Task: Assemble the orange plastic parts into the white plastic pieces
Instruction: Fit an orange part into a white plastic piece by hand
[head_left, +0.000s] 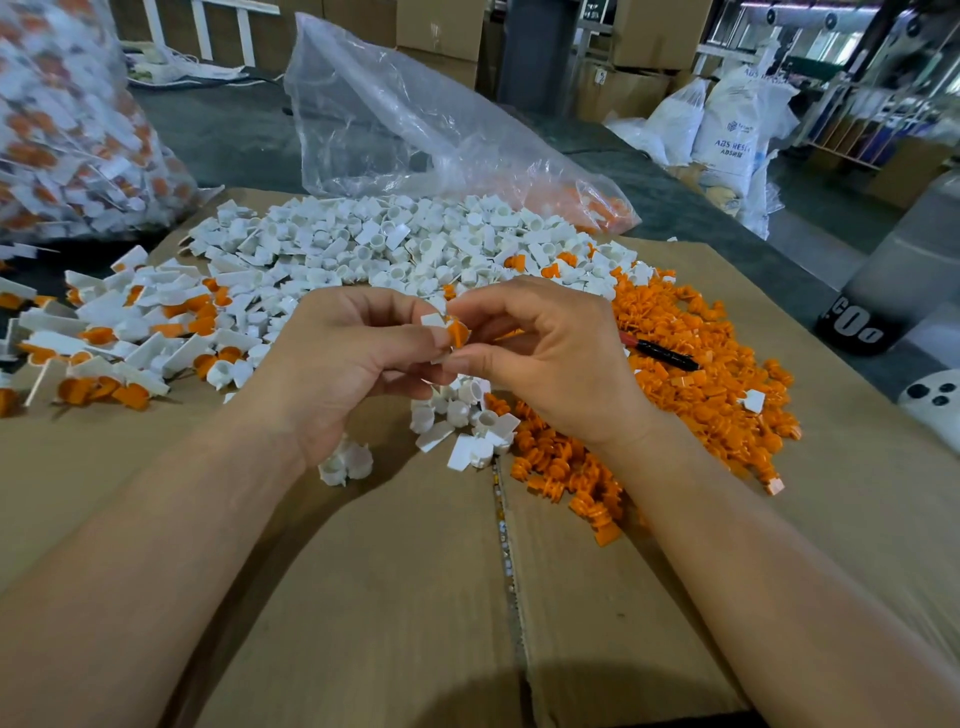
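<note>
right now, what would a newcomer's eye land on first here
At centre, the left hand and right hand pinch a white piece and an orange part together above the cardboard. Behind them spreads a white heap, to the right a bright orange heap, at far left a pile of joined pieces.

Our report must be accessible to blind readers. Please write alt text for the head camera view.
Above a cardboard sheet, the left hand pinches a white piece while the right hand pinches an orange part against it. Loose white pieces lie behind the hands, loose orange parts to the right, and joined pieces to the left.
</note>
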